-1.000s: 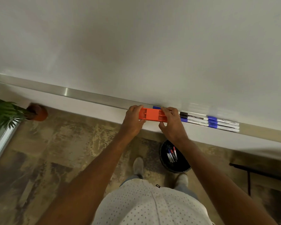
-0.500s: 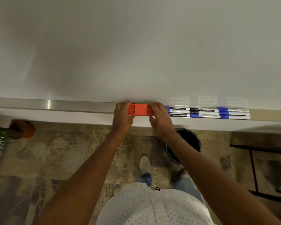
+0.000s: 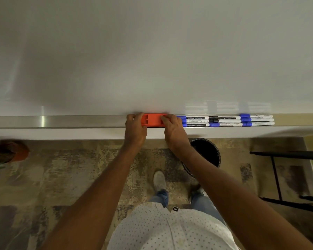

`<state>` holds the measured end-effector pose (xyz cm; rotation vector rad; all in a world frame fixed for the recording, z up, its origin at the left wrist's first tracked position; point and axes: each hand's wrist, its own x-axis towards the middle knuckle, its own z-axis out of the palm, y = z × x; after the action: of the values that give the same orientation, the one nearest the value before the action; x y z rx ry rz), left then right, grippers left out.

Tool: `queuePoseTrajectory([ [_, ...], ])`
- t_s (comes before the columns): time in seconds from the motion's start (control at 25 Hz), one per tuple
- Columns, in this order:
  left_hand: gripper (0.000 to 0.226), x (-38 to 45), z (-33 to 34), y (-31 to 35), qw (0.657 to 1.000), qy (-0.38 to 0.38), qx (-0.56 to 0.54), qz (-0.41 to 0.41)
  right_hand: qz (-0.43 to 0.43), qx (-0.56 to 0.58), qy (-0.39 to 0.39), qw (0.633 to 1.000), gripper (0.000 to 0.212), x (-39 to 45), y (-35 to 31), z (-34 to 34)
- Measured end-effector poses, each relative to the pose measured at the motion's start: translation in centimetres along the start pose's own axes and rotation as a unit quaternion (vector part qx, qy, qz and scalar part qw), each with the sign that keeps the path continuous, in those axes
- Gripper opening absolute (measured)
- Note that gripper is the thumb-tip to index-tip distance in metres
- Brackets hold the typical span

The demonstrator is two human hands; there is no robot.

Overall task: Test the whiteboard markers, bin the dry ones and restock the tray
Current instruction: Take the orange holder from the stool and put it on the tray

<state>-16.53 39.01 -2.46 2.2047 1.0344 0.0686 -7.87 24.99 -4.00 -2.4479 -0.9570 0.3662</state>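
Head view: I see both hands on orange eraser [image 3: 153, 120], sitting on tray [image 3: 61, 121] under whiteboard [image 3: 152, 51]. Left hand [image 3: 135, 131] grips eraser's left end, fingers curled over top. Right hand [image 3: 173, 131] grips right end, fingers curled over it. Markers [image 3: 224, 120] lie in rows on tray just right of my right hand, blue and black caps. Black bin [image 3: 209, 152] on floor below, partly behind right forearm. Potted plant [image 3: 9, 153] far left.
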Motion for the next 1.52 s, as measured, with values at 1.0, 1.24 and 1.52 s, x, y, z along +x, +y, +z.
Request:
queuePoseTrajectory([
  [1.0, 0.029, -1.3, 1.8, 0.6, 0.999, -0.005, 0.015, 0.045, -0.005, 0.018, -0.023, 1.000, 0.048, -1.0, 2.2, -1.6],
  [1.24, 0.044, -3.3, 3.8, 3.5, 0.983, 0.041, 0.110, 0.139, 0.025, 0.034, 0.010, 0.999, 0.048, -4.9, 4.9, -5.0],
  [1.52, 0.047, -7.8, 9.7, 12.4, 0.958, -0.072, 0.134, 0.243, 0.125, 0.024, 0.059, 0.990, 0.047, -12.4, 14.0, -11.1],
])
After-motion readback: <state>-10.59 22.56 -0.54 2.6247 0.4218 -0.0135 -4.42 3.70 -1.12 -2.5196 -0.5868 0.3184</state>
